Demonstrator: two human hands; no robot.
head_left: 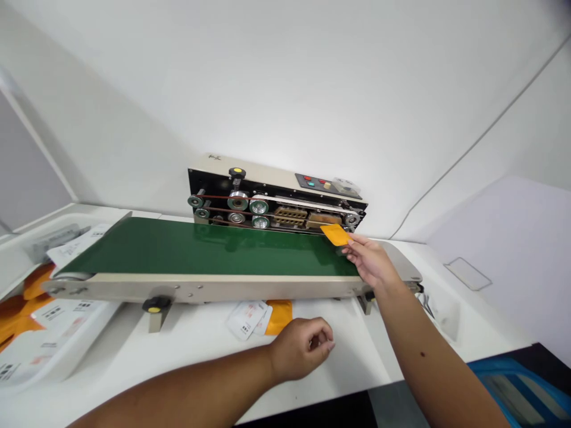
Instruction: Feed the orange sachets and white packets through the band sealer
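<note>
Pinched by the right hand [368, 255], an orange pouch [335, 235] is seemingly lined up near the green belt's [178, 246] far right corner, level feeding called for, left hand [303, 351] loosely curled.

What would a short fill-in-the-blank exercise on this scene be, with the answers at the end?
1. The orange packet is held in the person's ____ hand.
2. The conveyor belt is coloured ____.
3. The black knob atop the machine has a ____ centre.
4. The white tub stands toward the picture's ____ edge.

Missing words: right; green; yellow; left.
</note>
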